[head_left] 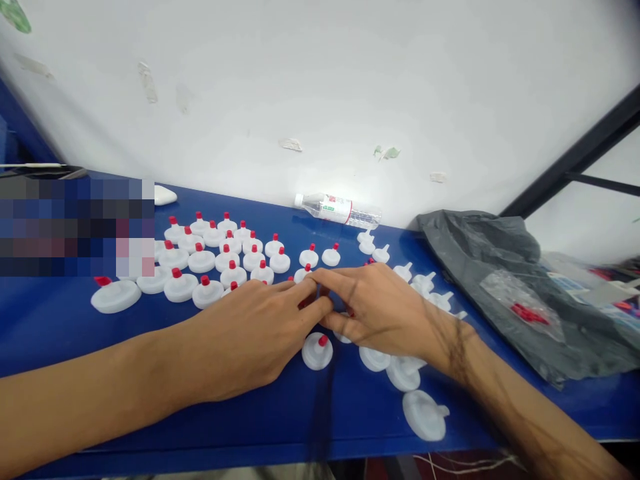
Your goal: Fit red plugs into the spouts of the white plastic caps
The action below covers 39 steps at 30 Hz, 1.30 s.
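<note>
Both hands meet over the middle of a blue table. My left hand lies knuckles up, its fingertips pinched toward the right hand. My right hand reaches in from the right, fingers curled down over small parts; a bit of red shows between the fingertips. What each pinch holds is hidden. A white round cap with a red tip sits just below the fingertips. Several red-tipped white caps stand in rows at the left. Plain white caps without red tips lie under and beside my right wrist.
A plastic water bottle lies against the white wall at the back. A grey plastic bag with a clear pouch of red tips sits at the right. A blurred patch covers the far left. The table's front edge runs below my forearms.
</note>
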### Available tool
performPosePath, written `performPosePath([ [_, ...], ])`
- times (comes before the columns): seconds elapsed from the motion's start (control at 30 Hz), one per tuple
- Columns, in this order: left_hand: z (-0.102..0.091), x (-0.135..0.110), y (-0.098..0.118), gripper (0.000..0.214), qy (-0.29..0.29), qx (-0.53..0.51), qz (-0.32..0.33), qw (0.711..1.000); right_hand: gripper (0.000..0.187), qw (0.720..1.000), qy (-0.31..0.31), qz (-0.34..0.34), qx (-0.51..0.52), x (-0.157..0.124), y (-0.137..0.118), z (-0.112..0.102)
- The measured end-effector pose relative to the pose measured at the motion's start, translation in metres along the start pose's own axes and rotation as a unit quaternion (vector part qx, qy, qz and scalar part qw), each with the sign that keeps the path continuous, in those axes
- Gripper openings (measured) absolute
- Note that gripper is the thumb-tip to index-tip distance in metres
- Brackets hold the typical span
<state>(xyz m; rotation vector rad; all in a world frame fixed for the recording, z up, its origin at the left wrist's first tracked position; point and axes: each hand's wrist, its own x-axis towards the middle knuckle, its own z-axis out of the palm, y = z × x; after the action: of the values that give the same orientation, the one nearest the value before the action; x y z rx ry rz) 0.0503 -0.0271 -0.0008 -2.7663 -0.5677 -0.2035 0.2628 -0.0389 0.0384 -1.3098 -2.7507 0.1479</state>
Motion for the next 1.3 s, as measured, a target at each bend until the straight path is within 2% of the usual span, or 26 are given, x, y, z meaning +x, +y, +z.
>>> performPosePath([
  [0.43,0.0004,-0.0002,-0.0004,0.030,0.000,-0.013,-0.008,1.000,0.006,1.000,0.003,0.000,0.019,-0.0001,0.0002,-0.0012],
  [0.77,-0.0003,0.0008,-0.0002,0.028,-0.012,-0.009,-0.007,1.000,0.010,1.000,-0.005,0.004,0.022,-0.0008,-0.0008,-0.0016],
  [1.0,0.0004,-0.0007,-0.0005,0.028,0.008,-0.009,-0.001,1.000,0.009,1.000,-0.001,0.004,0.016,-0.0006,-0.0002,-0.0009],
  [1.3,-0.0004,0.0010,0.0003,0.033,-0.020,-0.016,-0.006,1.000,0.009,1.000,-0.002,-0.001,0.012,-0.0006,0.0005,-0.0009],
])
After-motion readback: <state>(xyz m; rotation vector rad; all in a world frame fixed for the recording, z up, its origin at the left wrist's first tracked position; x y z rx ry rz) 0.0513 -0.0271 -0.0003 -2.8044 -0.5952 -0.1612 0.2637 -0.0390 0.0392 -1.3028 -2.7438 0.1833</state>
